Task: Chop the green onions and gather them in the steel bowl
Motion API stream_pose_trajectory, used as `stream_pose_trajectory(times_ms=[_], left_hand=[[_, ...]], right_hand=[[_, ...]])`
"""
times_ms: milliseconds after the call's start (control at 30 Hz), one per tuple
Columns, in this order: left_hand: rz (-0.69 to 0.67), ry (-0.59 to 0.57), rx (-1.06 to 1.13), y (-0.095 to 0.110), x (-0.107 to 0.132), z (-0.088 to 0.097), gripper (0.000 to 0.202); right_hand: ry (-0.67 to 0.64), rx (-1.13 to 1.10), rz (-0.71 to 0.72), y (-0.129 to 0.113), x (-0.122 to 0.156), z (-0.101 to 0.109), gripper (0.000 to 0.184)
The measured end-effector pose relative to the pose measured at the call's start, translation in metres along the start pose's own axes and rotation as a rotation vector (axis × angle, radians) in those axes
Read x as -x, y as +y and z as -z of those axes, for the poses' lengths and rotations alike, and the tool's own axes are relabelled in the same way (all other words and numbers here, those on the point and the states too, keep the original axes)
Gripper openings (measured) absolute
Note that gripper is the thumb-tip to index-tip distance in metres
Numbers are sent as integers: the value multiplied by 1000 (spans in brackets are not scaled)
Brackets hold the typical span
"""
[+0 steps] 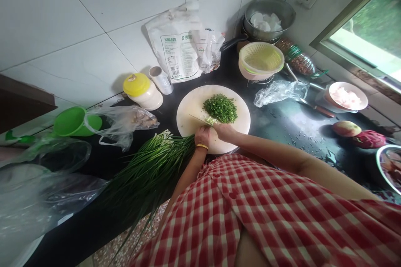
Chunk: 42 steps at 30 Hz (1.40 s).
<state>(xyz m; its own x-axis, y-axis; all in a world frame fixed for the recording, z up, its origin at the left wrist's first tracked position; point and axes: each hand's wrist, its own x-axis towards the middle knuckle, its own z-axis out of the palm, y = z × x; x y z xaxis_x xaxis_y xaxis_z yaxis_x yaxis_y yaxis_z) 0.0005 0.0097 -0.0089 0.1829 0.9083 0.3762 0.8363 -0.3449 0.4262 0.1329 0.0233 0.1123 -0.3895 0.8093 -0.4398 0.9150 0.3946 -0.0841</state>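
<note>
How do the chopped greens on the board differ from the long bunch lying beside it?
The chopped greens are fine bits heaped on the round cutting board; the uncut bunch lies in long stalks on the dark counter, white ends toward the board. The pile is compact; the bunch fans out. Both are green.

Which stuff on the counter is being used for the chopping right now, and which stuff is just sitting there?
In use:
left hand pressing the green chives
right hand, at the cutting spot; any knife is hidden
round cutting board
chopped pile

Just sitting:
yellow-lidded jar
white bag
yellow strainer basket
green funnel
metal pot
</note>
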Motion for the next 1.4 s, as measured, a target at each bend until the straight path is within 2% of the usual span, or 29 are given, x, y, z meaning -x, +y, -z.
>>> stream_pose_trajectory(times_ms=[267,500,700,833,1067,1200,1400], left_hand=[[36,-17,-19,4,-1,3,20],[46,-31,-39,4,-2,3,20],[52,-43,-15,4,-2,4,18],[82,-73,-40,4,-2,4,18],[72,-51,-5,2,-1,3,20],[84,-67,-12,2,-2,4,17],[-31,-112,-61,4,3,18,19]], right_hand=[[-33,43,17,2,18,8,32],[-5,9,39,-2,4,3,31],[-33,15,35,1,12,6,32],[-47,10,34,-3,7,5,31],[-38,28,40,4,11,8,28],[-27,0,35,-1,10,2,30],[29,-30,44,0,-2,-8,30]])
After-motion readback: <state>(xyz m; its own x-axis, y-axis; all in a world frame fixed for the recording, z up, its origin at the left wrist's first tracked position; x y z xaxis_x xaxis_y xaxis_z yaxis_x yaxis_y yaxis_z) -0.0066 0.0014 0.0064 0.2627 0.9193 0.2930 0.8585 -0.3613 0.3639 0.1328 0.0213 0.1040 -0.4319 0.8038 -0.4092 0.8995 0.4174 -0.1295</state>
